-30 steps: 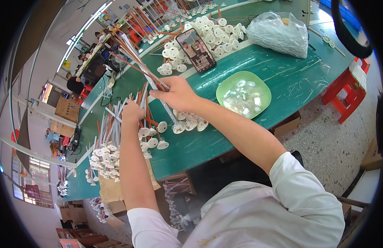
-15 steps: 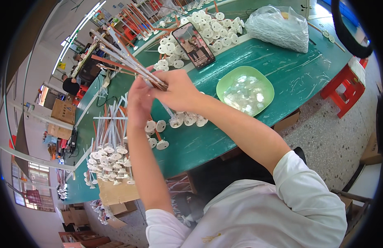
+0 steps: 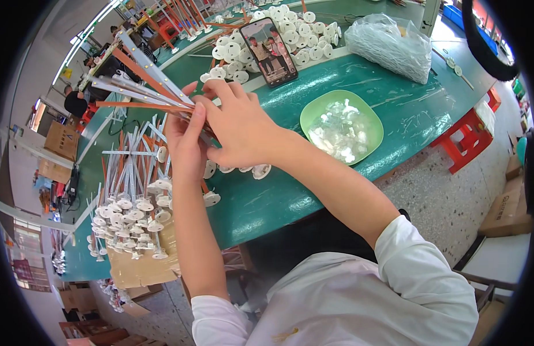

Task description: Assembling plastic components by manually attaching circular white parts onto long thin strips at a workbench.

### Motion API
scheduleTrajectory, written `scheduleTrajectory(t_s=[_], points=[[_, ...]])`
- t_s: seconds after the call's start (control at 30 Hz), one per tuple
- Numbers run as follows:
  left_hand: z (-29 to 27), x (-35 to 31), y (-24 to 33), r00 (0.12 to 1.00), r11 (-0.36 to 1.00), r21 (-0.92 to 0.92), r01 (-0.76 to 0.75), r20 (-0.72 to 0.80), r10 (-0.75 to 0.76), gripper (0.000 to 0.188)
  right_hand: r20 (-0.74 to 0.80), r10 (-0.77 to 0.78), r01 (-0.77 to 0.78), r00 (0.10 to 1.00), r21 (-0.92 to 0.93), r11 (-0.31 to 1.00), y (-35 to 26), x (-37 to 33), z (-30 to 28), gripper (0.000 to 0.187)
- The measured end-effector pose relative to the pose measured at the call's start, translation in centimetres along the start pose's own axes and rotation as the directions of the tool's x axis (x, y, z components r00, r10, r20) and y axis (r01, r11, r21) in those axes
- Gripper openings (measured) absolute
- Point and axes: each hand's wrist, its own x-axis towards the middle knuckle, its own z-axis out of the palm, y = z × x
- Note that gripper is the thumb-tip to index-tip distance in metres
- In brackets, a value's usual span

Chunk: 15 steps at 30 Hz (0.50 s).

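A fanned bundle of thin white and copper-coloured strips point(image 3: 143, 75), some with small yellow dots, slants up and left out of my two hands. My left hand point(image 3: 185, 138) is closed round the lower part of the bundle, its thumb pressed along the strips. Curled over the same bundle from the right is my right hand point(image 3: 241, 121), its fingertips partly hidden behind it. Round white discs point(image 3: 261, 171) show just below my hands, over the green table point(image 3: 272, 202). Whether they join the held strips is hidden by my hands.
A light green bowl point(image 3: 377, 118) of small clear pieces stands at right. Behind are a propped phone point(image 3: 271, 52), piled white discs point(image 3: 301, 37) and a plastic bag point(image 3: 388, 49). Disc-ended strips point(image 3: 131, 222) stand on cardboard point(image 3: 143, 271) at left. A red stool point(image 3: 466, 141) stands far right.
The strips have spread apart and tipped further left. My right hand has shifted its grip, with its fingers now raised over the bundle. The whole view has shifted slightly.
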Motion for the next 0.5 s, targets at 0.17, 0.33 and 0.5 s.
scheduleTrajectory(t_s=[0.17, 0.33, 0.5], points=[[-2.2, 0.5, -0.8, 0.997, 0.998, 0.009, -0.065, -0.049, 0.065, 0.033, -0.06, -0.047, 0.058, 0.997, 0.203, 0.977, 0.8, 0.5, 0.2, 0.062], [-2.7, 0.5, -1.1, 0.997, 0.997, 0.015, -0.073, -0.012, 0.074, 0.033, 0.073, -0.052, 0.021, 0.996, 0.376, 0.927, 1.3, 1.1, -0.8, 0.058], [-2.7, 0.5, -0.9, 0.995, 0.989, 0.114, -0.098, 0.019, 0.097, 0.038, 0.308, 0.057, -0.171, 0.95, 0.359, 0.918, 1.1, 1.2, -2.2, 0.062]])
